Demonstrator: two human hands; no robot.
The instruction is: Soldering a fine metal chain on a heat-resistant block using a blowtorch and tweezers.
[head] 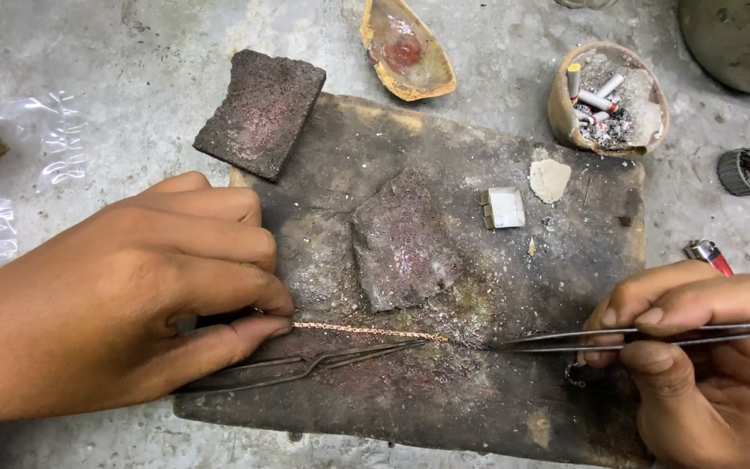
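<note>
Fingertips of the left hand (132, 304) pin one end of the thin chain (366, 330) while the right hand (705, 365) pinches tweezers (566, 339) closed at its far end; overpulling could kink it.

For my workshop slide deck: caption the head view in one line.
Left hand pins a thin chain on a charred board while the right hand brings tweezers to its end.

A scorched wooden board (566, 287) on grey concrete floor (132, 52) carries two rough bricks (401, 243) and a thin chain (366, 330).
</note>
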